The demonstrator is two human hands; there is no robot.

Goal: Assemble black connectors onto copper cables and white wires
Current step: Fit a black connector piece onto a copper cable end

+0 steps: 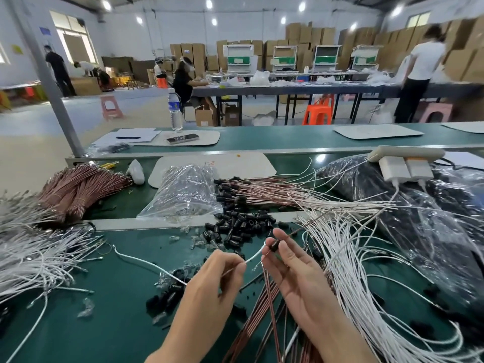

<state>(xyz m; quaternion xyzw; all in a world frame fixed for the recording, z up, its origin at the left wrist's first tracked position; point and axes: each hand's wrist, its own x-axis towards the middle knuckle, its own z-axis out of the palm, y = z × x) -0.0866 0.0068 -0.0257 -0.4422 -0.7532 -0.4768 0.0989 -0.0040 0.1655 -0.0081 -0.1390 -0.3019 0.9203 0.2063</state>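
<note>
My left hand (221,273) pinches a white wire (146,263) near its end; the rest of the wire trails left across the green mat. My right hand (290,268) pinches a black connector (274,246) with a thin copper cable (296,233) running through it up to the right. The wire's tip points at the connector. Loose black connectors (241,226) lie in a heap just beyond my hands. Copper cables (264,320) lie under my right wrist.
Finished cables with connectors (262,191) fan out at the middle. A clear bag (183,195) lies beside them. White wire bundles lie at left (34,252) and right (353,271). A copper bundle (78,187) sits far left, a dark plastic bag (419,210) at right. People work behind.
</note>
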